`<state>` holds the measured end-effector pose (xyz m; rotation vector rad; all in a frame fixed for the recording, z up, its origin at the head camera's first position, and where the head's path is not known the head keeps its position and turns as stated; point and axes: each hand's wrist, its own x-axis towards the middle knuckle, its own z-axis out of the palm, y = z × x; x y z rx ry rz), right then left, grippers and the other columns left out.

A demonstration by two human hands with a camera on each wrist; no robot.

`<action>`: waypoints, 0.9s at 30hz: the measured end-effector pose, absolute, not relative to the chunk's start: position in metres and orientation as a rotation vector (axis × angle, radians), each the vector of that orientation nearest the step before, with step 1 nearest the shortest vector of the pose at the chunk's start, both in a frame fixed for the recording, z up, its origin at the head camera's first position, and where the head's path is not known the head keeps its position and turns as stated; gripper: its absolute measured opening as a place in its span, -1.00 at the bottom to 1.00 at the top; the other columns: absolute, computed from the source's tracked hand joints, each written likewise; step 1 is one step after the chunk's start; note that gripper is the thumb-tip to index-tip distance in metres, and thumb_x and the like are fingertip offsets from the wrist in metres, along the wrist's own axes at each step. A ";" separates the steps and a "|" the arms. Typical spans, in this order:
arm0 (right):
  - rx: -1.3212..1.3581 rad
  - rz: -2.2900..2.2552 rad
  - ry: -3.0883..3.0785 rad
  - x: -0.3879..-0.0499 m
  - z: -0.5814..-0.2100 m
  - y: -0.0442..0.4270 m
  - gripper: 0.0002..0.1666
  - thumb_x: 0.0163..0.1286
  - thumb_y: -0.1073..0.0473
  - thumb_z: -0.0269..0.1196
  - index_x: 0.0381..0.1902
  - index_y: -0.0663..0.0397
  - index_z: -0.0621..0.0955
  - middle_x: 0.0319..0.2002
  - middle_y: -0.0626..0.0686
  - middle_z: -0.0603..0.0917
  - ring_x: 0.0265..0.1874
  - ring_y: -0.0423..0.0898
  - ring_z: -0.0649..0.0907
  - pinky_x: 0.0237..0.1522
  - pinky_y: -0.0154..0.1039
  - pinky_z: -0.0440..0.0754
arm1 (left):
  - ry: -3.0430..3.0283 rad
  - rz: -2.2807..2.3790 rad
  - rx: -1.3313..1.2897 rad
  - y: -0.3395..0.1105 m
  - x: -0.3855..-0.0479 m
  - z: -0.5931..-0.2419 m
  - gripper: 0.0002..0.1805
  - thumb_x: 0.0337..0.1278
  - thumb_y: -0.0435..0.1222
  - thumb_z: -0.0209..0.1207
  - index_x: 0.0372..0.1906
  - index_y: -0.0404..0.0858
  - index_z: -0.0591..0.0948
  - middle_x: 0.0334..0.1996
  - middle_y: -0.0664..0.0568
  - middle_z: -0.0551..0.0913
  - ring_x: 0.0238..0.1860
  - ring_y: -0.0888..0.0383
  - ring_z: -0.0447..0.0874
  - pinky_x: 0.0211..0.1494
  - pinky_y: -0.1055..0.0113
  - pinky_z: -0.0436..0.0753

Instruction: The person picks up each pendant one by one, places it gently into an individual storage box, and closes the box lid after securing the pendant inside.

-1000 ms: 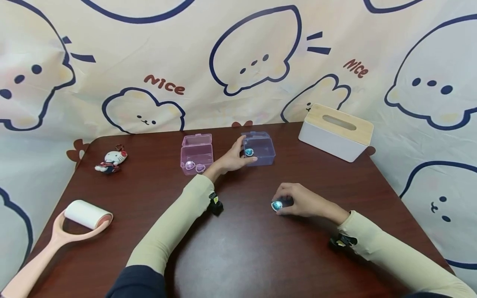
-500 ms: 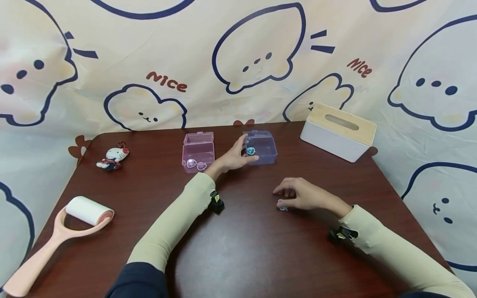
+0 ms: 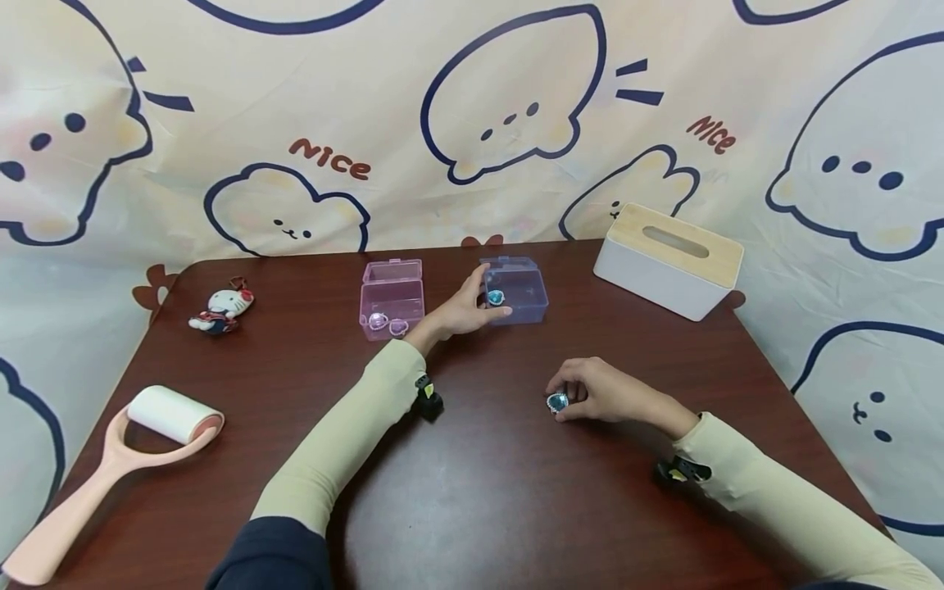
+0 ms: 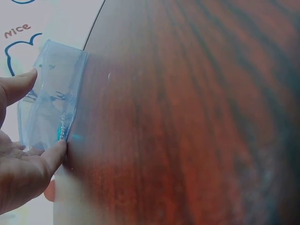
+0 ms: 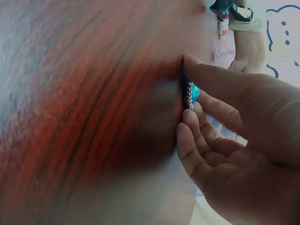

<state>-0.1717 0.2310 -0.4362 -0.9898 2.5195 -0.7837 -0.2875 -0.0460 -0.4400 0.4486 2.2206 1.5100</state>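
Head view: Your left hand (image 3: 459, 313) grips the translucent blue box (image 3: 525, 306) at its left end, thumb at the front. The box lid is raised; a blue gem piece (image 3: 496, 298) lies inside at the left. Your right hand (image 3: 614, 392) pinches a second gem piece (image 3: 557, 401) between thumb and fingertips, nearer to you, over the table (image 3: 472, 508). To the left of your left hand, the open pink box (image 3: 398, 292) contains two purple gem pieces (image 3: 378, 321). The tissue box (image 3: 667, 264) is at the right rear, the cat figure (image 3: 224, 309) at the left rear, and the roller (image 3: 173, 415) at the left.

Left wrist view: Your digits span the blue box. The beaded edge of the piece inside is close to the lower fingertip.

Right wrist view: The second gem piece shows edge-on, between your thumb and fingertips, close to the table surface.
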 end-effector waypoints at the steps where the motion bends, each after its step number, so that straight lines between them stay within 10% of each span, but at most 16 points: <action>1: -0.984 -0.791 2.524 -0.171 -0.436 0.231 -0.66 0.22 0.11 0.54 -0.05 0.01 0.75 -0.20 -0.08 0.69 -0.31 -0.24 0.62 -0.28 -0.39 0.67 | 2.220 1.511 0.449 -0.046 -0.288 -0.440 0.12 0.38 -0.13 0.28 0.68 -0.08 -0.29 0.69 -0.11 -0.25 0.69 -0.04 -0.10 0.66 0.08 0.22; 27: -0.825 -1.161 2.587 -0.204 -0.408 0.220 -0.58 0.23 0.09 0.54 0.04 0.04 0.74 -0.14 -0.03 0.79 -0.22 -0.17 0.76 -0.08 -0.27 0.79 | 2.233 1.529 0.454 -0.044 -0.287 -0.439 0.10 0.37 -0.19 0.29 0.67 -0.15 -0.26 0.67 -0.17 -0.20 0.68 -0.10 -0.05 0.67 0.07 0.20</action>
